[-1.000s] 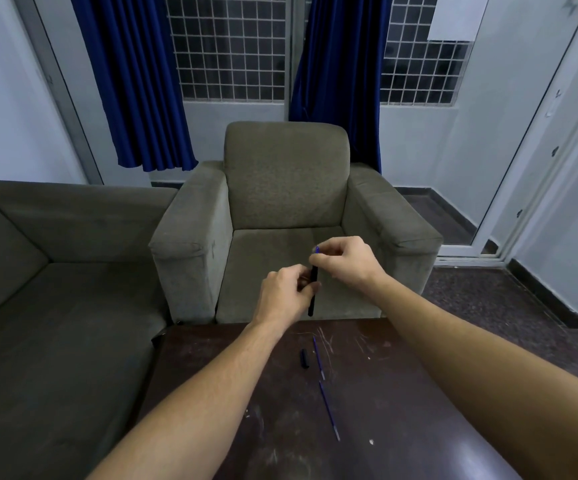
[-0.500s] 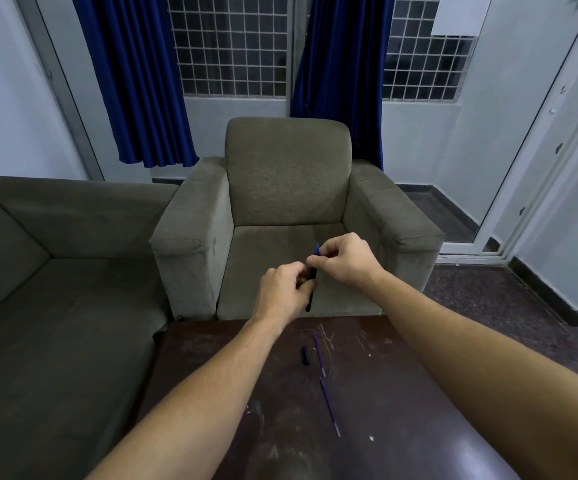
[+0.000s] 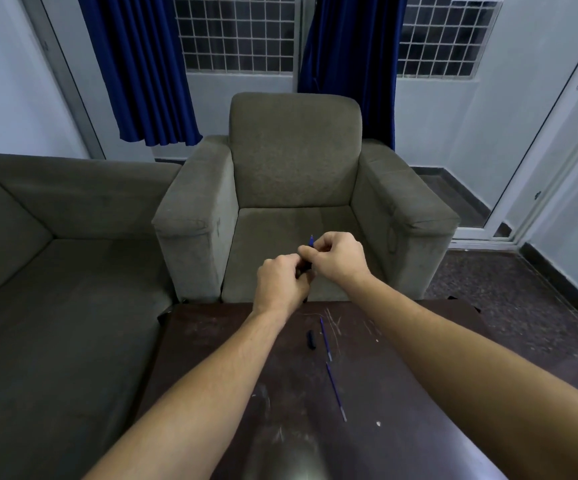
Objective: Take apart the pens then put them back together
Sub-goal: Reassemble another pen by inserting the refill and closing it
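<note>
Hands meet in the air just past the far edge of the table [image 3: 218, 358], in front of the armchair [image 3: 294, 150] seat. The left hand [image 3: 282, 284] has its fingers curled round the lower part of a dark pen [image 3: 311, 242]. The right hand [image 3: 337, 258] pinches the upper part, right under the blue tip poking up above the knuckles. So both are clamped on the same pen, and the hands touch each other.

The pen stands roughly upright, tilted a bit. Fingers hide most of the barrel, so I can't tell if it's in one piece or partly undone.

Down on the table lie two thin blue refills, nearly end to end with a small gap: the farther refill [image 3: 325, 339] and the nearer refill [image 3: 336, 391]. A short black piece [image 3: 311, 340] sits just left of the farther refill, not touching it. A grey sofa [image 3: 55, 237] is off to the left.
</note>
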